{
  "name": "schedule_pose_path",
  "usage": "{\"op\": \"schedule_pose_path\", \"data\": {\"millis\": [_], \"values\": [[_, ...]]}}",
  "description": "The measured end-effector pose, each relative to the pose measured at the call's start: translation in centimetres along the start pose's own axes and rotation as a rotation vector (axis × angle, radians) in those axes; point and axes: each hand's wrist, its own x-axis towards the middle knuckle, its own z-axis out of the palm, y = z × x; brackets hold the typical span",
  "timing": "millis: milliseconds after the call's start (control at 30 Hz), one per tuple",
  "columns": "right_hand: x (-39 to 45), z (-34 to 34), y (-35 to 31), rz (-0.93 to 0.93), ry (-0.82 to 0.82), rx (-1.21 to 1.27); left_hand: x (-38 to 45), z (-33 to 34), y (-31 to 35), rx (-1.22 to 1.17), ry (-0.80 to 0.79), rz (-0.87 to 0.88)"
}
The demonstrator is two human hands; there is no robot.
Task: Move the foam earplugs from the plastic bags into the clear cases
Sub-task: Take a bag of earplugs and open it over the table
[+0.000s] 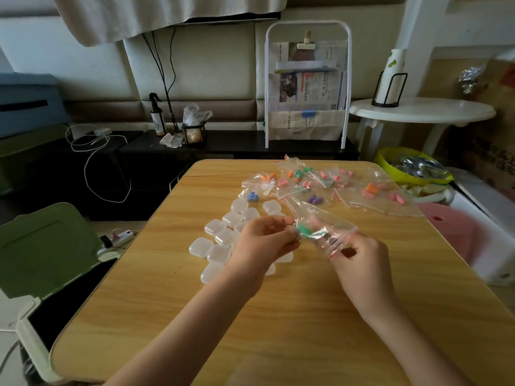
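Both hands hold one small clear plastic bag (324,222) with a red zip strip above the wooden table (278,316). Green foam earplugs (305,229) sit inside it. My left hand (264,240) pinches the bag's closed end by the earplugs. My right hand (362,260) grips the bag's mouth at the red strip. Several shut clear cases (223,240) lie clustered on the table under and left of my left hand. More bags with pink, orange, green and purple earplugs (334,185) lie spread at the table's far side.
A green folding chair (47,252) stands left of the table, with a power strip (117,238) on the floor. A yellow-green basin (412,168) and a pink stool (457,232) sit to the right. A white paper rack (306,84) stands on the black bench behind.
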Motion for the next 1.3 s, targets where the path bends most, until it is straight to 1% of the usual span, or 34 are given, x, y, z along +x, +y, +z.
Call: {"op": "schedule_pose_path", "data": {"millis": [100,200,300,500,567,700,800,867,933,1033,1167,1233,1300], "values": [[0.15,0.10,0.14,0.059,-0.030,0.076,-0.01,-0.11,-0.10,0.108,-0.008,-0.005],[0.21,0.14,0.13,0.069,-0.105,0.063,-0.12,-0.05,-0.14,0.105,-0.062,-0.021],[0.19,0.32,0.36,0.113,-0.172,0.042,-0.21,-0.13,-0.09,0.090,-0.083,-0.009],[-0.09,0.41,0.33,0.102,-0.109,0.057,-0.16,-0.47,-0.21,-0.009,-0.043,-0.060],[-0.09,0.43,0.33,0.107,-0.115,0.044,-0.20,-0.44,-0.24,-0.021,-0.038,-0.067],[-0.18,0.40,-0.34,0.106,-0.247,0.087,-0.17,-0.36,-0.69,0.031,-0.041,-0.062],[-0.01,0.28,-0.39,0.123,-0.159,0.132,-0.32,-0.06,-0.52,-0.113,-0.084,-0.121],[0.27,0.27,-0.27,0.191,-0.097,0.154,-0.36,0.10,-0.33,-0.231,-0.089,-0.148],[0.43,0.33,-0.37,0.258,-0.075,0.230,-0.27,0.12,-0.34,-0.303,-0.066,-0.165],[0.45,0.20,-0.52,0.286,-0.135,0.277,-0.10,0.02,-0.18,-0.376,0.003,-0.185],[0.30,0.11,0.11,0.206,-0.216,0.143,0.01,0.09,0.11,-0.484,0.034,-0.275],[0.26,0.12,0.04,0.183,-0.220,0.126,-0.06,0.09,0.10,-0.510,0.012,-0.326],[0.24,0.10,-0.05,0.192,-0.220,0.130,-0.32,0.15,0.20,-0.477,-0.051,-0.358]]}}
